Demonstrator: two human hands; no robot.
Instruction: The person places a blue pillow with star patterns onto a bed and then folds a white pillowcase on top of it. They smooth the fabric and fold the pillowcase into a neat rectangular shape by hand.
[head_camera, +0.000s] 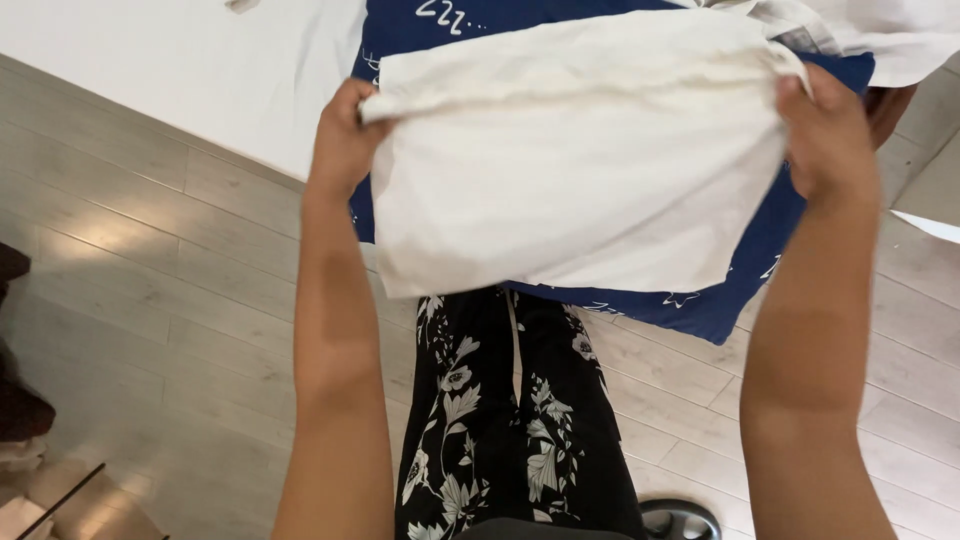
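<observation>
Cream cloth (570, 150) hangs creased between 2 hands.

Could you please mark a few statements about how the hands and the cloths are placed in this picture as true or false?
1. Both hands grip the white cloth. True: the left hand and right hand pinch its top corners.
2. The cloth lies flat on the floor. False: it hangs in the air.
3. A dark blue cloth is behind it. True.
4. The floor is carpet. False: it is pale wooden planks.
</observation>
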